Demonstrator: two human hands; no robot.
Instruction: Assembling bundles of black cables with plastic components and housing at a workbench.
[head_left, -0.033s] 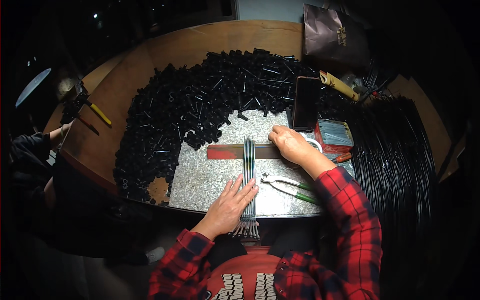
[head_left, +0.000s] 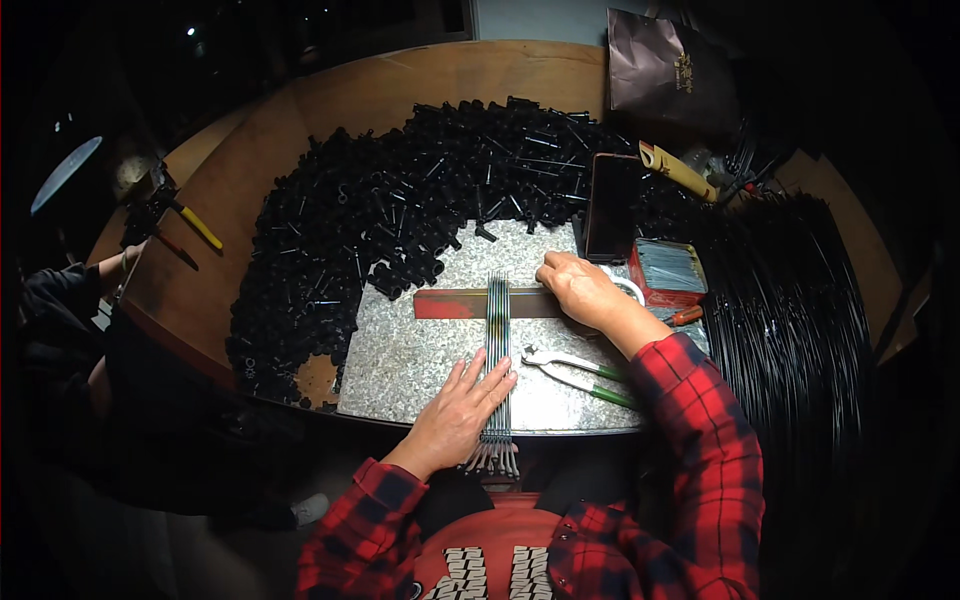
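Observation:
A flat row of thin dark rods (head_left: 498, 340) lies side by side on a speckled stone slab (head_left: 400, 360), crossing a red-and-dark bar (head_left: 450, 304). The rods' pale, bent ends hang past the slab's near edge. Fingers outstretched, my left hand (head_left: 455, 415) rests flat along the left side of the rods. My right hand (head_left: 582, 290) is closed over the right part of the bar, its fingertips curled; what they pinch is hidden. Green-handled pincers (head_left: 565, 368) lie between the rods and my right forearm. A white ring (head_left: 632, 288) partly shows behind my right hand.
Black tubular parts (head_left: 400, 190) are heaped behind and left of the slab. A dark phone (head_left: 612, 205) stands beside a red box of thin pieces (head_left: 670, 272) and an orange-handled tool (head_left: 685, 316). Long black rods (head_left: 790, 310) pile at right. Another person's hand (head_left: 115, 272) is far left.

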